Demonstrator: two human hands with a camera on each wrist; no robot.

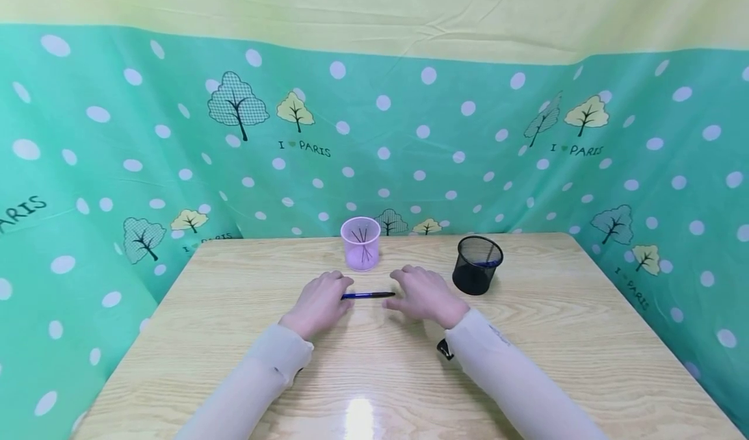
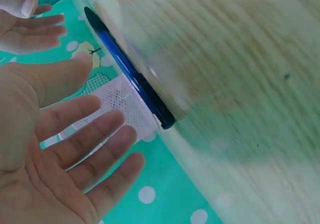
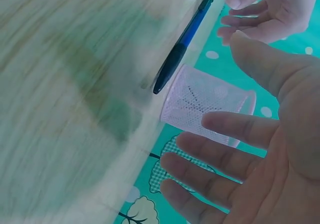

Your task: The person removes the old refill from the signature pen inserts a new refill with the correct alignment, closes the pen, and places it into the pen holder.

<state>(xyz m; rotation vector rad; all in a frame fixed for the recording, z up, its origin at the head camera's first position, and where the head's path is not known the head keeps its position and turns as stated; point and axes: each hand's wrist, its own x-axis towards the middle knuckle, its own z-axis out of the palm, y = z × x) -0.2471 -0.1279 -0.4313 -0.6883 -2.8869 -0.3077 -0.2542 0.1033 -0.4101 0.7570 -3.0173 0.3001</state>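
Note:
A blue pen with black ends [image 1: 367,295] lies crosswise on the table between the two hands. My left hand [image 1: 318,303] is by the pen's clip end, its fingers spread and relaxed in the left wrist view. At the opposite end, by the black grip and tip, is my right hand [image 1: 426,294], with fingers likewise loose and apart in the right wrist view. Neither hand grips anything. Just behind the pen stands a pink mesh pen cup [image 1: 361,258]. To the right of my right hand is a black mesh pen cup [image 1: 473,277] holding a blue pen [image 1: 487,264].
The wooden table [image 1: 234,271] ends at a green dotted curtain [image 1: 409,167] that hangs behind it and along both sides. A bright light reflection shows near the front. Something small and black [image 1: 445,349] sits at the right sleeve's cuff.

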